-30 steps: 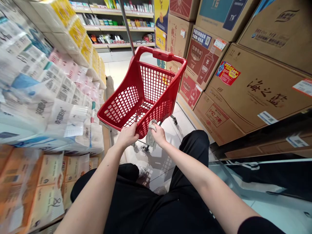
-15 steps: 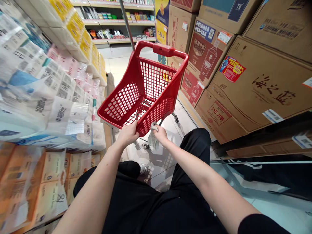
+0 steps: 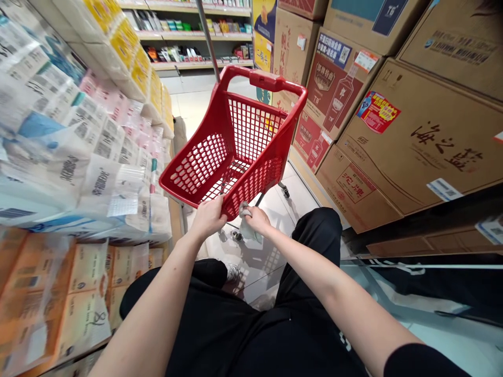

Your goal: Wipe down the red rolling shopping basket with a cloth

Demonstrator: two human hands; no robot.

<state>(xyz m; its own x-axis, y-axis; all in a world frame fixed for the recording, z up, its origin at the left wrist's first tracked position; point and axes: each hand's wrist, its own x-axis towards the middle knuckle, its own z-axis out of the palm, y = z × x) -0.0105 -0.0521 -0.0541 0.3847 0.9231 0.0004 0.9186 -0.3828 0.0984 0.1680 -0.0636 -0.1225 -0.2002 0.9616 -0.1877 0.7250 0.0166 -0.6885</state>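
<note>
A red plastic shopping cart (image 3: 231, 107) with a lattice basket stands before me, nothing lying in its basket. My left hand (image 3: 209, 215) is closed over the near rim of the basket at its lower corner. In my right hand (image 3: 257, 219) is a greyish-white cloth (image 3: 248, 230), bunched in the fingers and hanging down. That hand is close against the near side wall of the basket; whether the cloth touches the plastic there I cannot tell for sure. Part of the cart's wheeled frame shows below, with a caster (image 3: 284, 189) at the right.
Stacked cardboard cartons (image 3: 432, 125) rise along the right. Plastic-wrapped tissue packs (image 3: 102, 178) fill the left, with orange packs (image 3: 86, 298) nearer me. Shelves of small goods (image 3: 192, 36) stand behind the cart. My bent knees flank the tiled floor (image 3: 267, 256).
My right hand with the cloth has shifted slightly left and down along the basket's side. My left hand stays on the rim. The whole view has drifted a little.
</note>
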